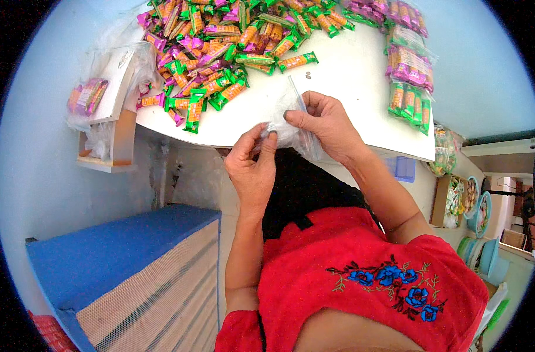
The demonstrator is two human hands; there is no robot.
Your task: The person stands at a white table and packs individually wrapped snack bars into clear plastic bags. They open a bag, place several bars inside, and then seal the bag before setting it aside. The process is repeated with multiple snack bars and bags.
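Observation:
Both hands hold a clear plastic zip bag (289,127) over the front edge of the white table. My left hand (255,163) pinches its left side between thumb and fingers. My right hand (327,123) grips it near the bluish zip strip, thumb on top. The bag looks crumpled; I cannot tell whether anything is inside. Beyond the hands lies a large pile of small wrapped snack packs (210,57) in green, purple and orange. One green-ended pack (297,62) lies at the pile's right side.
Filled clear bags of snack packs (408,103) line the table's right side. At the left, a white box (104,83) carries a filled bag, with clear plastic bags (99,141) in its lower compartment. A blue-topped mesh-sided rack (131,246) stands lower left. Shelves with basins (483,213) are at right.

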